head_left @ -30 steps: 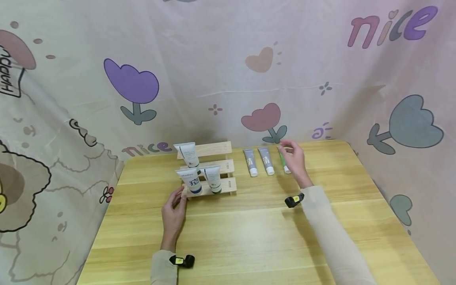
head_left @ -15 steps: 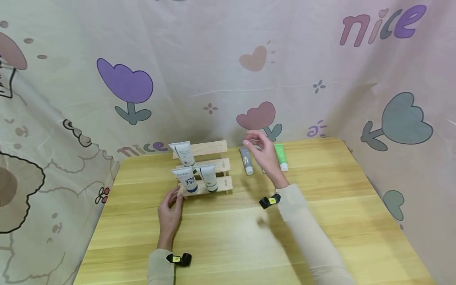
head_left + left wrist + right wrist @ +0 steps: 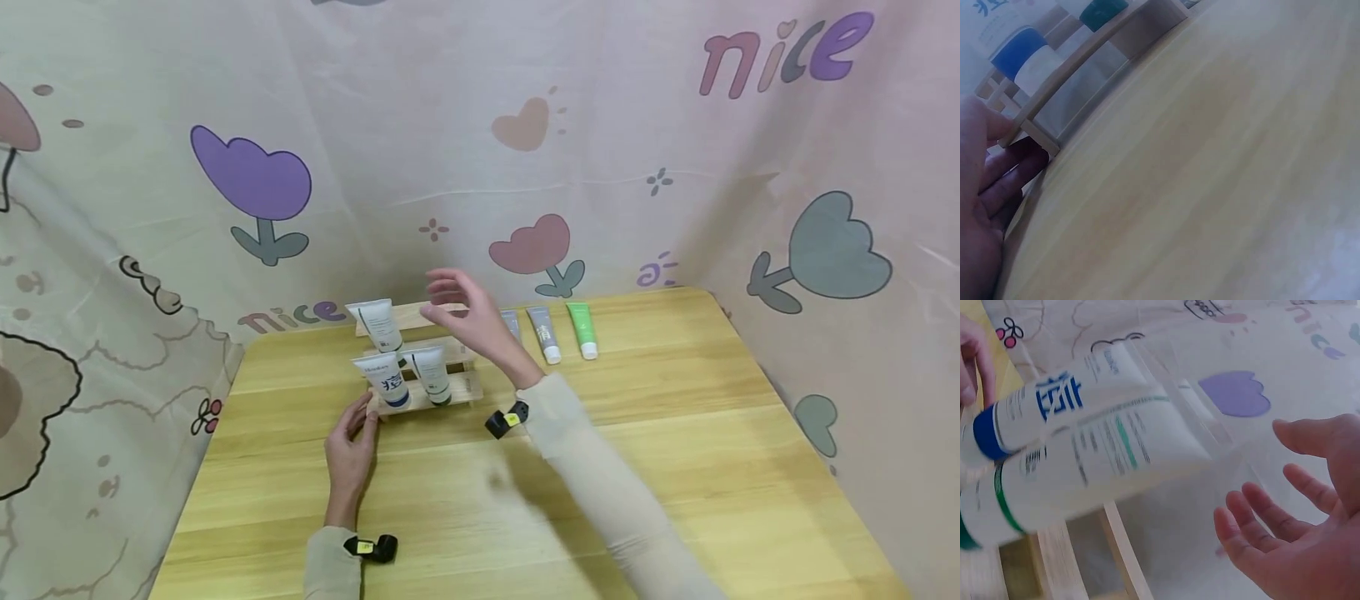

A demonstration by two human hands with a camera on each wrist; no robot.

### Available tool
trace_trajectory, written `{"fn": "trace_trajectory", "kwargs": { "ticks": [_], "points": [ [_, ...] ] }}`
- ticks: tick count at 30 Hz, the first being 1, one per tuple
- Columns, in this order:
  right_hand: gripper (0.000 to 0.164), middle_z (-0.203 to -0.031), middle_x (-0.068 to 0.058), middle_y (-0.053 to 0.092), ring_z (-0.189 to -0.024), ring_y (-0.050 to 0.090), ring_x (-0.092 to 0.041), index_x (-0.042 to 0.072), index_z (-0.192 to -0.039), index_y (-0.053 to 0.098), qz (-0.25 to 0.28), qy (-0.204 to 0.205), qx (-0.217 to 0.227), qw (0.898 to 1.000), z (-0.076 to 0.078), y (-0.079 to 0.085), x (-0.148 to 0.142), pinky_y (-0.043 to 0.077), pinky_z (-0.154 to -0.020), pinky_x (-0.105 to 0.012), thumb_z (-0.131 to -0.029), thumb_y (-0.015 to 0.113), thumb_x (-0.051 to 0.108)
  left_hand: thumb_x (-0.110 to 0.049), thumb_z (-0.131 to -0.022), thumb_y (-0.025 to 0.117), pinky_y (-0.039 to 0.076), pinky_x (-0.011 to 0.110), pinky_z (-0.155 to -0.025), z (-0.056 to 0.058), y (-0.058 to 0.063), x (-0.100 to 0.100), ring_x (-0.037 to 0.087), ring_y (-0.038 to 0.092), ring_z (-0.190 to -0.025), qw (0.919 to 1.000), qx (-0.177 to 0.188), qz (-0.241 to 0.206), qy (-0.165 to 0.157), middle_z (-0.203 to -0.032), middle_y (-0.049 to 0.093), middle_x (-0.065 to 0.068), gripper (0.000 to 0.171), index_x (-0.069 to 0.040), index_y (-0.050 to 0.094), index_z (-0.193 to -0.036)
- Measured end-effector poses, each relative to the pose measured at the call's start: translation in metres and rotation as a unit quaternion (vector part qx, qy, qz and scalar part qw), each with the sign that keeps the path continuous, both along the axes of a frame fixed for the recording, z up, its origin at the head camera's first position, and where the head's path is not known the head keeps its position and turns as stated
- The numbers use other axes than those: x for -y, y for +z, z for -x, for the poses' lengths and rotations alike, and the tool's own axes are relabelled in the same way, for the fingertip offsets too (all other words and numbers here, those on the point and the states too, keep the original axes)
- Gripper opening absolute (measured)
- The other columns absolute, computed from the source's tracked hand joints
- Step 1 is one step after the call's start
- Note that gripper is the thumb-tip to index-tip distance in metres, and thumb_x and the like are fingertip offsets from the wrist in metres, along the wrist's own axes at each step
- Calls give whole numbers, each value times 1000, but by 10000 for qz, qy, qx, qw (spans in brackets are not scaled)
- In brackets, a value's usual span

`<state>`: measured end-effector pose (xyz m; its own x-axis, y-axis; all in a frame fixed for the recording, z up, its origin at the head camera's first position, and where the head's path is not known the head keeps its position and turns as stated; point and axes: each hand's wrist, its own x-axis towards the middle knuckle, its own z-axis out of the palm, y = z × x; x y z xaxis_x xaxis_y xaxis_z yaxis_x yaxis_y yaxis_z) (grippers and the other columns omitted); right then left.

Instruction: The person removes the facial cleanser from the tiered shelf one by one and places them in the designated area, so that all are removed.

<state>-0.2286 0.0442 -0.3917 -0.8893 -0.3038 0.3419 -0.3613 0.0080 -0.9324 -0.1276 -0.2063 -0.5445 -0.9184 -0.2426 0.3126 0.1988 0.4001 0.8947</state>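
Observation:
My left hand (image 3: 348, 454) holds the front left corner of a three-tier wooden rack (image 3: 467, 386); in the left wrist view the thumb lies over the step's end and the fingers (image 3: 1007, 184) reach beneath it. On the lowest step stand a blue-capped white tube (image 3: 388, 379) and a green-banded white tube (image 3: 431, 373). Another white tube (image 3: 377, 323) stands higher up at the left. Above the rack's right side hovers my right hand (image 3: 472, 321), fingers loosely bent and holding nothing; in the right wrist view it is apart from the tubes.
To the right of the rack lie a grey tube (image 3: 544, 335) and a green tube (image 3: 582, 331). A second grey tube (image 3: 511, 322) is partly hidden behind the right hand. A printed curtain (image 3: 420, 125) hangs behind the wooden table (image 3: 660, 400).
My right hand has moved left from over the green tube, past the grey tubes, to above the rack. The left hand keeps its hold on the rack's corner. The head view has shifted slightly.

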Motion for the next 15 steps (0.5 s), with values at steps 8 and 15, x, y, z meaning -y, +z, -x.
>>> {"fn": "trace_trajectory", "kwargs": {
  "ticks": [8, 15],
  "points": [
    [51, -131, -14, 61, -122, 60, -32, 8, -143, 51, -666, 497, 433, 9956, 17, 6, 26, 52, -102, -34, -98, 71, 14, 0, -99, 66, 51, 11, -90, 1, 3, 2, 29, 71, -103, 10000, -17, 27, -28, -120, 71, 22, 31, 5, 66, -130],
    [50, -131, -19, 60, -120, 61, -32, 3, -143, 50, -672, 924, 697, 9910, 31, -5, 40, 54, -99, -32, -98, 71, 11, 2, -99, 65, 51, 13, -91, 0, 3, 2, 41, 69, -106, 9999, -49, -22, -94, -123, 70, 24, 32, 6, 65, -130]
  ]
}}
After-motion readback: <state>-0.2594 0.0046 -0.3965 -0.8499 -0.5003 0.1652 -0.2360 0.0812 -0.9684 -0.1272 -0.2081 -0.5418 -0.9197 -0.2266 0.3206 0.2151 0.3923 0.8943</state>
